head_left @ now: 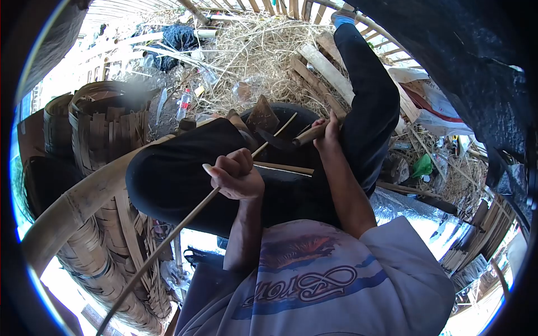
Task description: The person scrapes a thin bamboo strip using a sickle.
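Note:
My left hand [238, 173] is closed in a fist around a long, thin bamboo strip [185, 223]. The strip runs from the lower left up past the hand to between my knees. My right hand [328, 133] grips the wooden handle of a knife [274, 140], its dark blade pointing left. Blade and strip cross or lie very close; whether they touch I cannot tell. A second, shorter pale strip [284, 168] lies across my dark trousers, just right of my left hand. Beyond the blade stands a brown wedge-shaped piece [262, 115].
A thick bamboo pole [84, 193] runs beside my left leg, near rolled woven bamboo [109, 129]. Straw [258, 50], planks [322, 84] and a plastic bottle [184, 105] lie ahead. Dark sheeting [465, 73] hangs at upper right.

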